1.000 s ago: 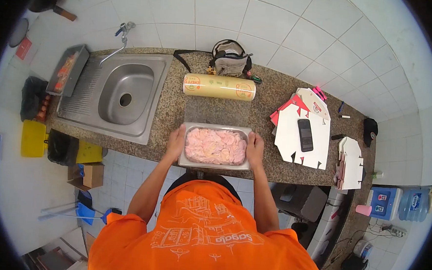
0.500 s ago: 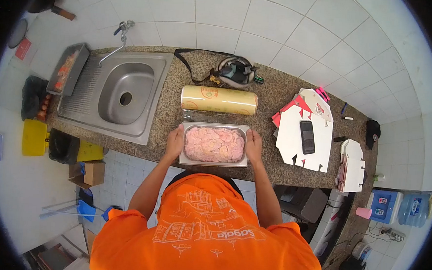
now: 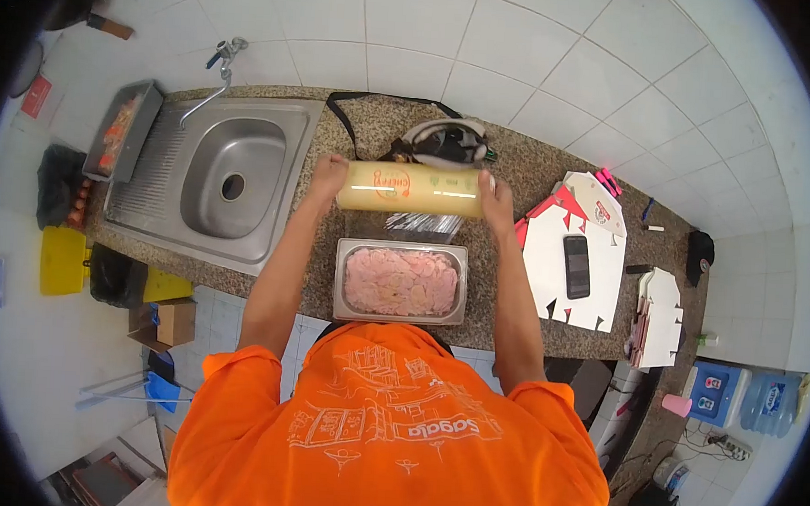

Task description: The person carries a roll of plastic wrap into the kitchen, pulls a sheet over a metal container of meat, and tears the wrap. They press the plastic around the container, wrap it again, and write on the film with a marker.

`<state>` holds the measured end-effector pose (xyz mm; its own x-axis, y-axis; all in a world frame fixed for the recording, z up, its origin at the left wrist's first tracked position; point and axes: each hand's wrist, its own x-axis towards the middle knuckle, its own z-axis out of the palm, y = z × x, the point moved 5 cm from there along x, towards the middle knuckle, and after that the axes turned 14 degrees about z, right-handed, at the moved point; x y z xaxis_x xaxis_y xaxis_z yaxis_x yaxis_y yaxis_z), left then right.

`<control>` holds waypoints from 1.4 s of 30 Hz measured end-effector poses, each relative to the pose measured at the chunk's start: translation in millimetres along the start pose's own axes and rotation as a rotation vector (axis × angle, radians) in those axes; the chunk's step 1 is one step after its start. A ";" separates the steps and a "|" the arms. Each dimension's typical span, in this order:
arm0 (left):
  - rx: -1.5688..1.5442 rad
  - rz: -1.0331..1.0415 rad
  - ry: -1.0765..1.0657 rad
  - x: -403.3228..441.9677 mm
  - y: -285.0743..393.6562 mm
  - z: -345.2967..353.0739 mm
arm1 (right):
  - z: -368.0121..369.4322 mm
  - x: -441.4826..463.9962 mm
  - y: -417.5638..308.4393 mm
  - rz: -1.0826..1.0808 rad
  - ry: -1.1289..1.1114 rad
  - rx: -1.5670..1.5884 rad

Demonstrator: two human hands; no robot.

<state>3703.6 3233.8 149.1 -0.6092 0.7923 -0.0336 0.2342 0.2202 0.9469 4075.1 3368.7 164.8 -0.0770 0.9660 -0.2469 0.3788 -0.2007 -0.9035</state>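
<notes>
My left hand [image 3: 327,177] grips the left end of a yellowish roll of plastic film [image 3: 412,189], and my right hand [image 3: 495,203] grips its right end. A crinkled strip of clear film [image 3: 425,225] shows below the roll. Between the roll and my body, a metal tray [image 3: 340,284] filled with pale pink meat [image 3: 401,282] stands on the counter, touched by neither hand.
A steel sink [image 3: 233,180] lies to the left, with a grey tray [image 3: 126,130] beside it. Behind the roll rests a strapped bag [image 3: 447,143]. On the right are white cardboard pieces [image 3: 551,261], a phone [image 3: 576,267] and stacked boxes [image 3: 660,312].
Both hands have let go of the metal tray, moved forward and taken hold of the roll's ends. The bag behind the roll has shifted and looks flatter.
</notes>
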 end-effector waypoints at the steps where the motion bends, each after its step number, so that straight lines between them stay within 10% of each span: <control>1: -0.066 0.042 -0.046 1.1 23.9 -5.0 | -7.2 -18.1 -33.9 -0.047 -0.016 0.097; 13: -0.406 0.027 -0.117 -215.9 170.0 -74.6 | -97.2 -181.7 -43.5 0.146 -0.050 0.182; 22: -0.375 0.198 -0.047 -309.0 128.2 -111.2 | -72.4 -307.2 -22.6 0.164 0.019 0.248; 38: -0.162 -0.251 -0.046 -345.4 -30.5 -82.2 | -32.6 -335.3 83.8 0.217 0.101 0.232; 42: 0.024 0.047 0.018 -326.6 -47.4 -69.3 | -27.7 -334.0 78.1 0.266 0.144 0.195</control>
<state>3838.9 2925.1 137.4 -0.6108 0.7916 0.0164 0.2803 0.1968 0.9395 4155.9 3034.8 186.5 0.1366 0.8862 -0.4427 0.1841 -0.4618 -0.8677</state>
